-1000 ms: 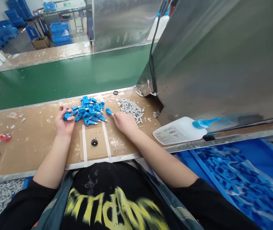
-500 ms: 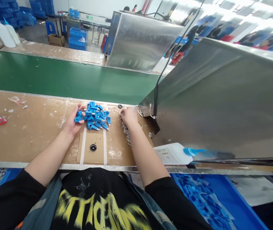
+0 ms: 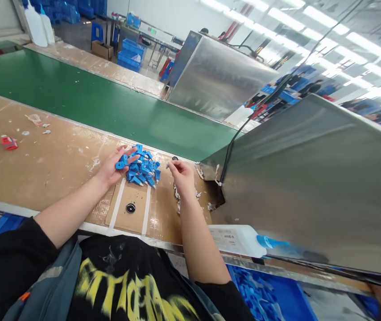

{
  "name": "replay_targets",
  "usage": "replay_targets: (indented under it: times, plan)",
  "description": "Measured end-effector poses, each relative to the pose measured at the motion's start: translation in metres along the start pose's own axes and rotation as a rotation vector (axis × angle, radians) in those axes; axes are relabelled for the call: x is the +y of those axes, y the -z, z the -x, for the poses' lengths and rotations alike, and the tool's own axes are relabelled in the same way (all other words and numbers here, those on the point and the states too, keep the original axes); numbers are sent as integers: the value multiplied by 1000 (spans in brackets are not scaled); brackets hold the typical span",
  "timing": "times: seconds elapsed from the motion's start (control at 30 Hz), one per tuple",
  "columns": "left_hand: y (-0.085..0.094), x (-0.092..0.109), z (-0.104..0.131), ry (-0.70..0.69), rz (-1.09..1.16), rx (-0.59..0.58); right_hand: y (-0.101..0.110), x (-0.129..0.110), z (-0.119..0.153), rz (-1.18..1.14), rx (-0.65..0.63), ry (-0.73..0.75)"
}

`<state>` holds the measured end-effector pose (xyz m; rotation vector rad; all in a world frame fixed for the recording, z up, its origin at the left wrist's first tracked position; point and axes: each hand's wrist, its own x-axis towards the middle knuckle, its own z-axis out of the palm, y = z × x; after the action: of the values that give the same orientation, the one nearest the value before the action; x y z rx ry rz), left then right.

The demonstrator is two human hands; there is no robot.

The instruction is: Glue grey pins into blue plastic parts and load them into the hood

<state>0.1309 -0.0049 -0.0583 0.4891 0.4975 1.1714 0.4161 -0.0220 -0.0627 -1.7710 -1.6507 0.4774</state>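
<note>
My left hand (image 3: 111, 168) lies palm up with blue plastic pieces (image 3: 122, 162) between its curled fingers. Right beside it is a heap of similar blue pieces (image 3: 144, 169), several with white tips. My right hand (image 3: 183, 177) is pinched at the fingertips on a small greyish-white piece (image 3: 168, 165), too small to name. Under and beside that hand lie small whitish pieces (image 3: 177, 194), partly hidden by the wrist. In front of the heap, a small round black dish (image 3: 130, 208) rests on a cardboard pad (image 3: 123, 218) held by white tape strips.
A white bottle with a blue nozzle (image 3: 237, 239) lies at the right, against a slanted metal panel (image 3: 297, 187). Beyond the bench runs a green conveyor belt (image 3: 110, 102). A red object (image 3: 9, 142) sits at the left. Below the bench edge is a blue bin (image 3: 287, 294).
The camera view has tilted. My right hand has risen off the small whitish pieces with one in its fingertips. My left hand still holds blue pieces beside the heap.
</note>
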Motion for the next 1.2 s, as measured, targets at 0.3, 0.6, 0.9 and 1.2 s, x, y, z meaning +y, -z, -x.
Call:
replay_targets:
  times: [0.3,0.6,0.9,1.2]
  plan:
    - [-8,-4,0,90,-81,133,-27,-33,120,-462,-355,65]
    - [-13,-1,4,73,-146,-28,-30,-37,130,-290,-381,345]
    - [-17,-16,6,59,-669,-53,-26,-36,126,-366,-415,292]
    - [-14,-35,14,111,-878,-266,-26,-37,86,-894,78,-15]
